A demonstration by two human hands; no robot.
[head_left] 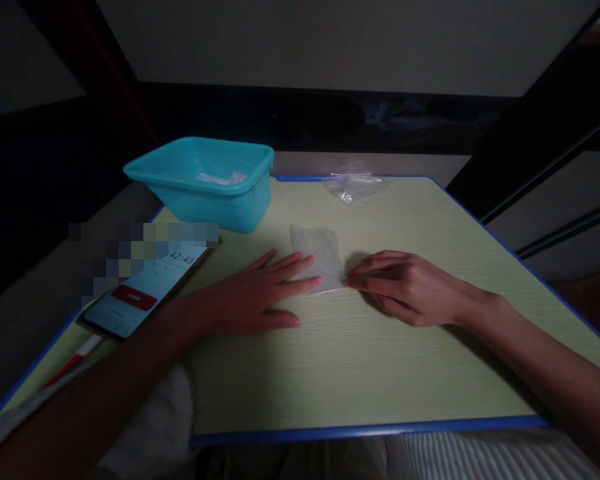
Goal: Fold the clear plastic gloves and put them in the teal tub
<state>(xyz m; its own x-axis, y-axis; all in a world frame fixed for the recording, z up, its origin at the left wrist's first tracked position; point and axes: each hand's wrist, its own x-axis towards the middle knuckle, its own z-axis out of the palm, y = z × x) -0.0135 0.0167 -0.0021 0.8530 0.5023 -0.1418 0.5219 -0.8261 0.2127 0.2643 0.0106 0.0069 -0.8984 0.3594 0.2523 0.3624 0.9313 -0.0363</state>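
A thin, pale, roughly rectangular sheet lies flat on the table, and its exact material is hard to make out in the dim light. My left hand is open, palm down, with the fingertips resting over the sheet's left and lower part. From the other side, my right hand has its thumb and fingers pinched together at the sheet's lower right corner. The left fingers hide part of the sheet.
The table is light wood with a blue edge. A turquoise plastic basin with something pale inside stands at the back left. Crumpled clear plastic lies at the back edge. A lit phone with a cable is on the left.
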